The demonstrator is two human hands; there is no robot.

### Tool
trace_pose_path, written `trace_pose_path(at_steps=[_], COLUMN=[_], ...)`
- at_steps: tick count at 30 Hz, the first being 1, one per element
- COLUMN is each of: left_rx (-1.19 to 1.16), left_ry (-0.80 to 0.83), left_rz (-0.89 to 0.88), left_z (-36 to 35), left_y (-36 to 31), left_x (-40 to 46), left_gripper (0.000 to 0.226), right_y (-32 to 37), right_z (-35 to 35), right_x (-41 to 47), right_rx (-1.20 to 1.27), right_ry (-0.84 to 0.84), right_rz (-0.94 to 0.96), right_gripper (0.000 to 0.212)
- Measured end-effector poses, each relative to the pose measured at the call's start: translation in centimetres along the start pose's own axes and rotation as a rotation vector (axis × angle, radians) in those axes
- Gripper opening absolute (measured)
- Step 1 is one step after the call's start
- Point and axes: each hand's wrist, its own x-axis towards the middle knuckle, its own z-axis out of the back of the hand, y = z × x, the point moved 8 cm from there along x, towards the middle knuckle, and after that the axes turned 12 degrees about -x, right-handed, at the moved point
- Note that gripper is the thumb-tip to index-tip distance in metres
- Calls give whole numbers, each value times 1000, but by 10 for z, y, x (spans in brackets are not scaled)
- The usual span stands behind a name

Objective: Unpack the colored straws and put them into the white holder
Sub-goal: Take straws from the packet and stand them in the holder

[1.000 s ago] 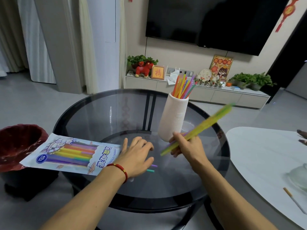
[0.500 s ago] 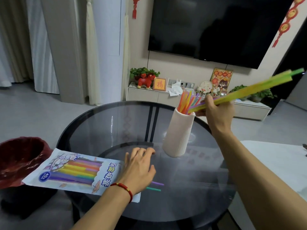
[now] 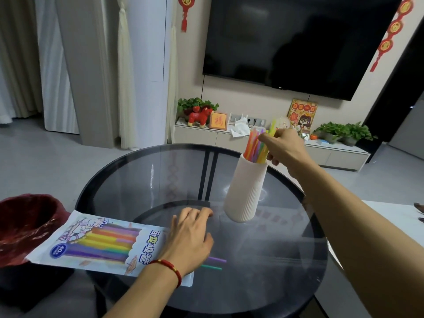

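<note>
A white ribbed holder (image 3: 246, 191) stands on the round dark glass table (image 3: 142, 175), with several colored straws (image 3: 253, 146) upright in it. My right hand (image 3: 283, 146) is above the holder's mouth, fingers closed on a small bunch of straws that now stands in the holder. My left hand (image 3: 190, 239) lies flat on the open end of the straw package (image 3: 96, 243), pinning it to the table. A purple and a green straw tip (image 3: 214, 263) stick out from under that hand.
A dark red waste bin (image 3: 25, 226) stands at the left, partly under the package. A white table (image 3: 390, 226) adjoins on the right. A TV cabinet (image 3: 263, 143) with plants and ornaments runs along the far wall.
My right hand has swung the bunch of straws from nearly level to upright and lowered it into the holder. My left hand has stayed on the package.
</note>
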Motion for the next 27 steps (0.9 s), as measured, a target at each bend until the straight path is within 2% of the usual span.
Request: trace_pose_path(at_steps=[2, 5, 7, 8, 10, 12, 15, 18, 20, 22, 24, 27], left_rx=[3, -1, -5, -8, 0, 21, 45, 94, 184, 302, 359, 309], left_ry=[2, 9, 20, 28, 55, 99, 191, 365, 506, 608, 681, 747], left_rz=[-7, -4, -2, -1, -2, -2, 3, -16, -39, -5, 64, 102], left_z=[2, 4, 5, 5, 5, 4, 2, -4, -10, -11, -10, -6], left_y=[-1, -2, -3, -3, -4, -6, -3, 5, 15, 31, 47, 55], left_x=[-1, -1, -1, -1, -2, -4, -8, -16, -24, -32, -36, -35], left_gripper=[42, 42, 43, 45, 52, 64, 78, 97, 115, 131, 137, 132], right_y=[3, 9, 16, 20, 18, 16, 24, 29, 21, -1, -27, -56], right_z=[5, 18, 22, 16, -8, -14, 8, 21, -2, -49, -88, -127], right_x=[2, 0, -10, -15, -24, -32, -46, -82, -109, -131, -150, -167], right_rx=[19, -14, -159, -282, -433, -358, -191, -178, -273, -439, -508, -507], right_ry=[-22, -173, -270, -242, -61, -5, -225, -440, -334, -30, 200, 363], right_rz=[17, 90, 212, 276, 357, 380, 431, 574, 653, 634, 574, 443], right_gripper=[34, 50, 53, 53, 60, 67, 64, 41, 23, 15, 15, 25])
